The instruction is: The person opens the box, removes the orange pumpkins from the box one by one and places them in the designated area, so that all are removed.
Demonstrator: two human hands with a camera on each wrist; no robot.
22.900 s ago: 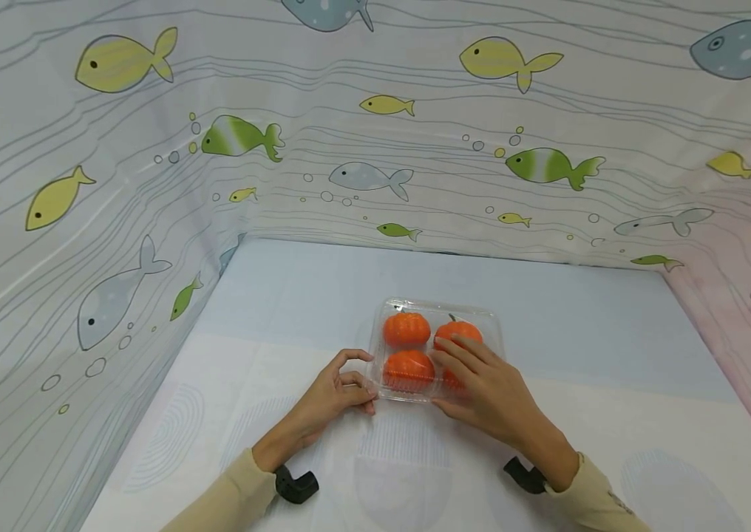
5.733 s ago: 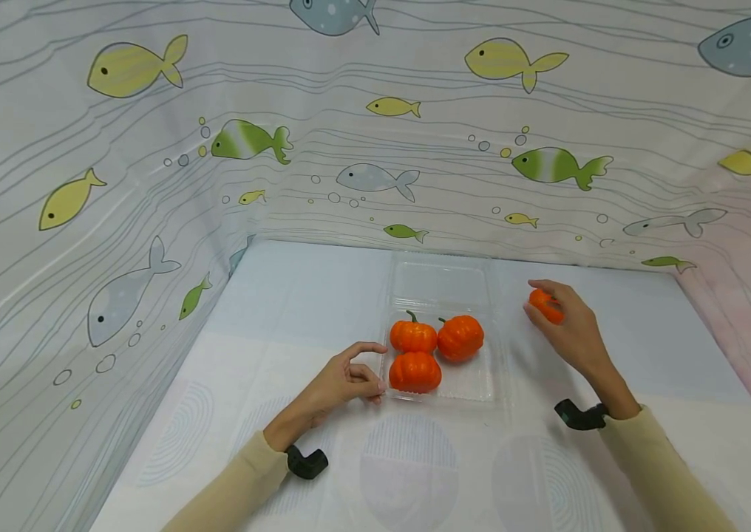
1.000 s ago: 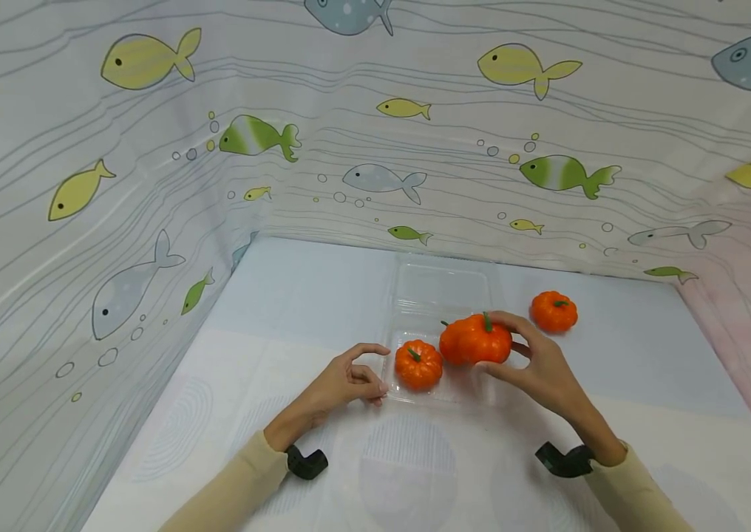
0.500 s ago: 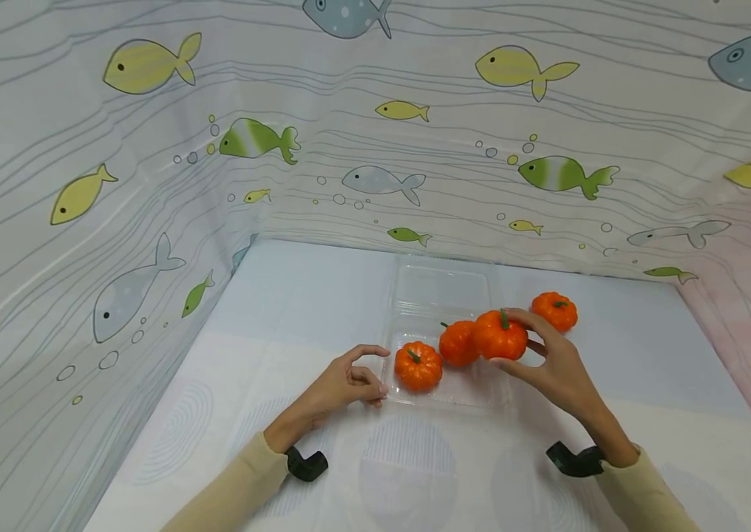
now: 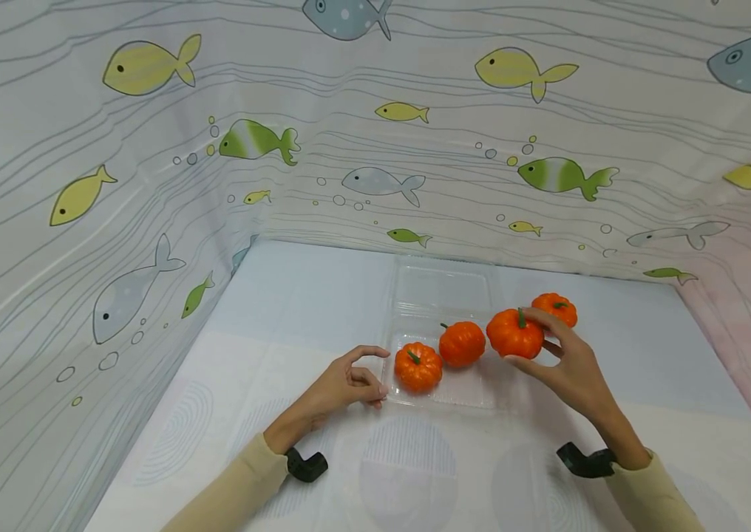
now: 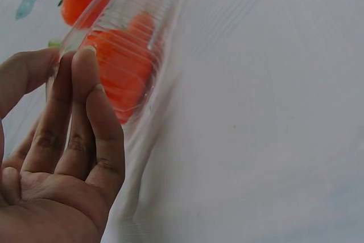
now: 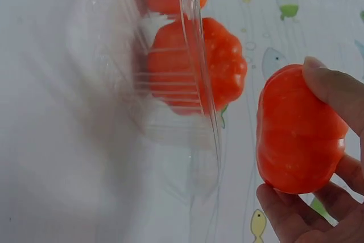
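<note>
My right hand (image 5: 568, 366) grips a small orange toy pumpkin (image 5: 514, 334) between thumb and fingers, held up just beyond the right side of a clear plastic clamshell container (image 5: 465, 393). Its green stem points upward. Two more pumpkins lie in the container: one at front left (image 5: 418, 367), another behind it to the right (image 5: 462, 343). At the container's left rim, my left hand (image 5: 342, 380) pinches the edge, which shows between thumb and fingers (image 6: 85, 78) in the left wrist view. In the right wrist view the held pumpkin (image 7: 301, 132) is apart from the container wall.
Another pumpkin (image 5: 556, 304) sits on the table to the right, behind my right hand. The container's hinged lid (image 5: 442, 284) lies opened back toward the rear. Fish-patterned cloth (image 5: 375, 177) walls in the table at the back and both sides.
The container, closed at first with the pumpkins inside, now lies opened. One pumpkin was put down on the table at right. My right hand has since lifted another and carried it rightward.
</note>
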